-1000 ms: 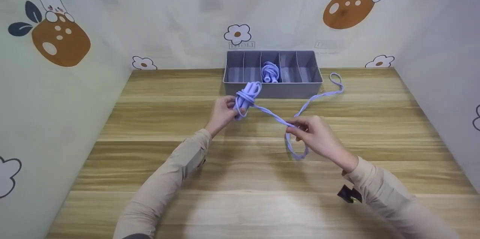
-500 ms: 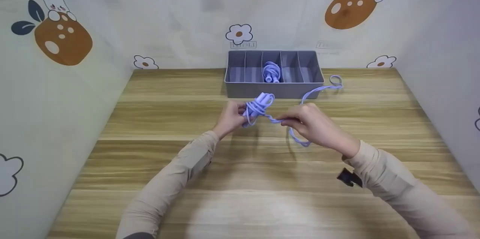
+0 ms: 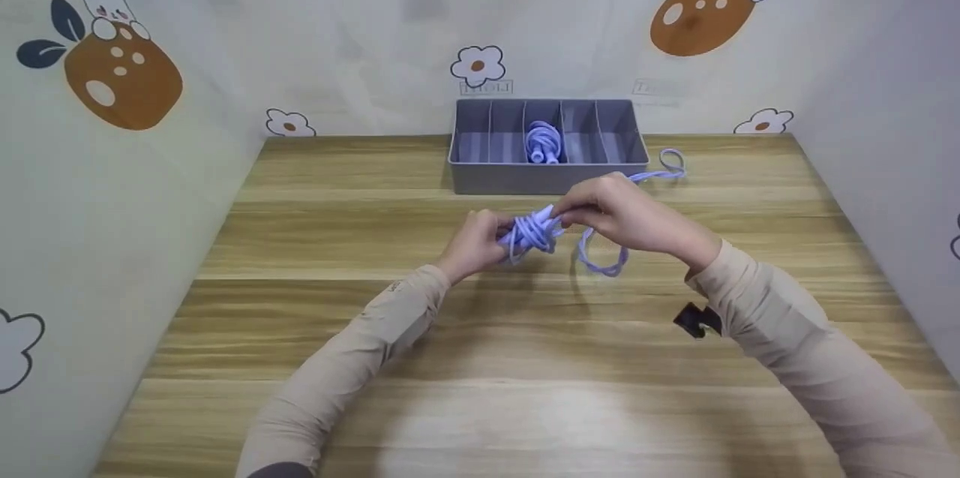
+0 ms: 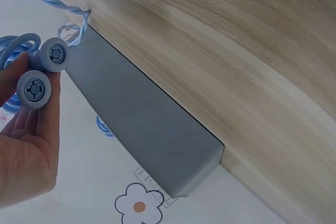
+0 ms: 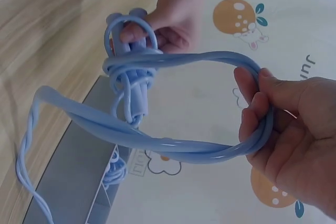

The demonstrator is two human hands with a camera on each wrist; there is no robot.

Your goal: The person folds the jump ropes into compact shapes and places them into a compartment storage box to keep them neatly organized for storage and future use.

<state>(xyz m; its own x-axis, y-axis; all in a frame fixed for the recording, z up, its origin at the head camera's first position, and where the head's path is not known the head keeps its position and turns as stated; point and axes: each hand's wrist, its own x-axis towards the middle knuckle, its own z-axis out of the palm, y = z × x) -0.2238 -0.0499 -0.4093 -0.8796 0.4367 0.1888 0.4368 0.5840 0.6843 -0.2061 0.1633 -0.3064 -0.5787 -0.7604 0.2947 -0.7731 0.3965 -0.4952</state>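
My left hand (image 3: pixel 472 244) grips the two handles of a light-blue jump rope (image 3: pixel 532 232). Several turns of its cord wrap round the handles, and in the left wrist view both round handle ends (image 4: pixel 34 88) stick out past the fingers. Close beside the bundle, my right hand (image 3: pixel 637 217) pinches the doubled, twisted cord (image 5: pixel 210 153) between thumb and fingers, with a bend of it running through the hand in the right wrist view. The loose cord hangs in a loop (image 3: pixel 604 268) below the right hand, and its far looped end (image 3: pixel 673 163) lies right of the grey box.
A grey box (image 3: pixel 510 179) with several compartments stands at the back of the wooden table (image 3: pixel 337 313), against a patterned cloth wall. Its middle compartment holds another wound blue jump rope (image 3: pixel 543 142). A black clip-like piece (image 3: pixel 697 320) shows by the right sleeve.
My right hand has moved up and left, bringing the cord up to the bundle. My left hand has shifted right and slightly down, tilting the handles. The free cord between the hands is shorter.
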